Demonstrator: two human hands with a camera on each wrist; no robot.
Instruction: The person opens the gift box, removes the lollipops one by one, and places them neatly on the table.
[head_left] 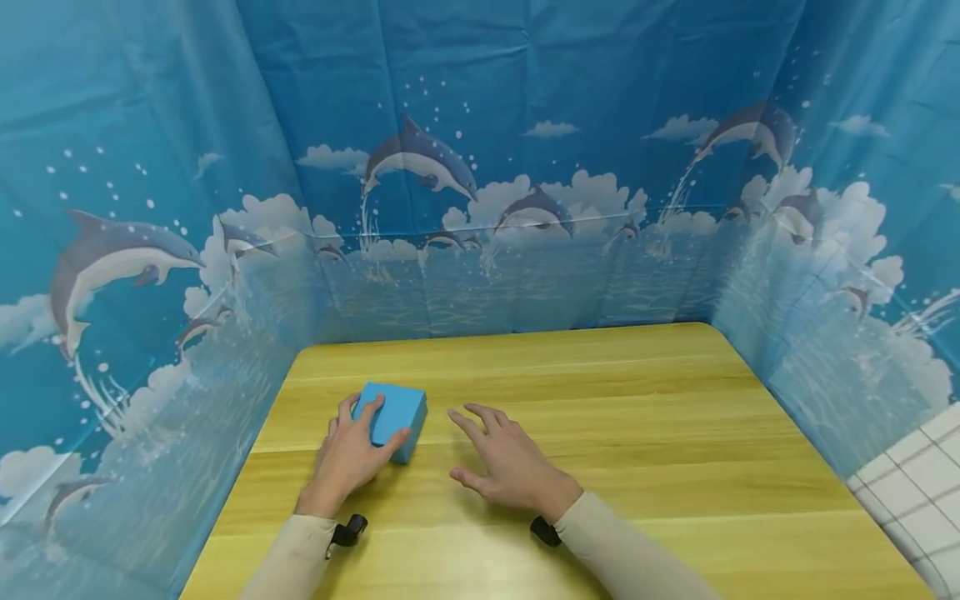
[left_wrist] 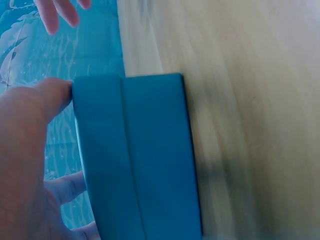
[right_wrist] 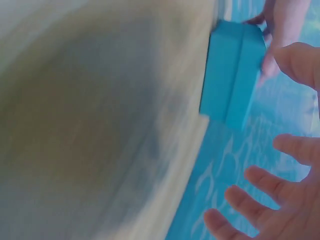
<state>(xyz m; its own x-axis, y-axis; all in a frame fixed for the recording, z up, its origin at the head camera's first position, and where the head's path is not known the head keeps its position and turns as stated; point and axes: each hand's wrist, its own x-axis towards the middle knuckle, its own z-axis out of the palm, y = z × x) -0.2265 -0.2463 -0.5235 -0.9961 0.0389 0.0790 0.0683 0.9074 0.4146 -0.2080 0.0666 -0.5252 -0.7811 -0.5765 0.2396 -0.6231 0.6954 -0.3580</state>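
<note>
A small blue box [head_left: 395,417] stands on the yellow wooden table [head_left: 637,433], left of centre. My left hand [head_left: 352,450] grips it, fingers over its top and left side and the thumb on its near right edge. The left wrist view shows the blue box [left_wrist: 140,160] close up with my thumb [left_wrist: 45,97] against its edge. My right hand [head_left: 506,458] hovers just to the right of the box, fingers spread and holding nothing. In the right wrist view the blue box [right_wrist: 232,75] lies beyond my spread fingers [right_wrist: 260,185].
Blue curtains printed with dolphins [head_left: 480,167] wall the table on the left, back and right. The table runs wide and bare to the right of my hands. A white tiled floor [head_left: 922,483] shows at the lower right.
</note>
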